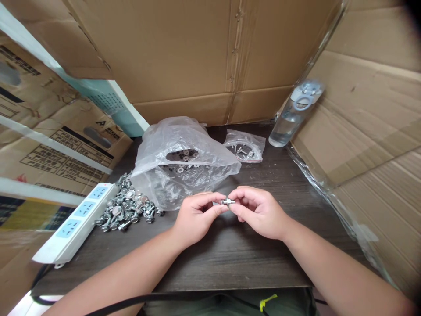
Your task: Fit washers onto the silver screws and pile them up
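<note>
A small metal bolt with a nut and washer [228, 201] is held level between my two hands, above the dark table [210, 267]. My left hand [199, 215] pinches its left end between thumb and forefinger. On its right side, the thumb and fingers of my right hand [258, 210] are closed at the nut and shaft. A pile of metal bolts [126, 206] lies to the left. Behind my hands sits an open clear plastic bag [184, 153] with washers and small dark parts inside.
A white power strip [75, 221] lies at the left beside the bolts. Farther back are a small zip bag of screws [246, 147] and a water bottle [294, 116]. Cardboard walls [187, 57] enclose the back and sides. A black cable [131, 302] crosses the front edge.
</note>
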`<state>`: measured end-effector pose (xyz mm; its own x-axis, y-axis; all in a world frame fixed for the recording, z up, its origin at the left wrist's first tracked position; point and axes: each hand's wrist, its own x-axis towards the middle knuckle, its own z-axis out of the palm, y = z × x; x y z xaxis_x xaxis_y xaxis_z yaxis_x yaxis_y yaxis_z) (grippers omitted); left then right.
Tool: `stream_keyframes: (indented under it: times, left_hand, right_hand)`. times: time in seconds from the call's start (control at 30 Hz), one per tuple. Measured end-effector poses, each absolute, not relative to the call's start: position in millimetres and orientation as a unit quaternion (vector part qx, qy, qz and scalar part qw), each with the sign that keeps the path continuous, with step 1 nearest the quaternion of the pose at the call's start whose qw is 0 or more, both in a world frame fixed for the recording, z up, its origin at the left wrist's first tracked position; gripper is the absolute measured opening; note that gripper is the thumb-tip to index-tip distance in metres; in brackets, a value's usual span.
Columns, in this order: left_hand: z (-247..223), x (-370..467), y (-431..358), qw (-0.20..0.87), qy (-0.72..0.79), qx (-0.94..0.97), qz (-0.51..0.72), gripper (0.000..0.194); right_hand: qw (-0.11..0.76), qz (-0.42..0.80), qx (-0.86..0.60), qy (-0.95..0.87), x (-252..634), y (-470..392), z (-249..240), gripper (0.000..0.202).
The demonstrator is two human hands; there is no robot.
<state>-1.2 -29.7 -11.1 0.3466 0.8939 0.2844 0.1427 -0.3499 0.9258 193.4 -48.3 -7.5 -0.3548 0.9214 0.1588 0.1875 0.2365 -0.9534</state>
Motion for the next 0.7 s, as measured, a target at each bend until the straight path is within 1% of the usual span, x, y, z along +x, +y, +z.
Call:
stream_keyframes:
  times: [0.13, 0.2, 0.33, 0.5, 0.6, 0.7]
  left_hand:
    - [-9.6, -1.0, -28.9, 0.389, 0.357, 0.731, 0.432, 0.011]
    - [-9.5, -1.3, -28.4, 0.365, 0.349, 0.744, 0.439, 0.011]
    - [-9.7, -1.7, -28.3, 0.364, 0.352, 0.737, 0.448, 0.011]
    - [-10.4, -1.7, -28.6, 0.408, 0.369, 0.703, 0.450, 0.012]
    - [-10.9, -1.7, -28.7, 0.429, 0.370, 0.696, 0.441, 0.013]
    - [-10.4, -1.7, -28.7, 0.425, 0.369, 0.702, 0.436, 0.013]
  right_hand:
    - [0.373, 0.410, -0.415, -0.721, 194.6, -48.0, -4.1, 0.022]
    - [0.364, 0.388, -0.412, -0.740, 195.2, -47.5, -3.1, 0.026]
    - [0.356, 0.394, -0.413, -0.740, 195.6, -46.1, -2.0, 0.036]
    - [0.392, 0.483, -0.416, -0.663, 194.5, -47.8, -2.6, 0.024]
    - [0.410, 0.490, -0.404, -0.655, 194.0, -48.7, -4.4, 0.022]
    - [0.394, 0.482, -0.400, -0.672, 194.1, -48.2, -5.0, 0.019]
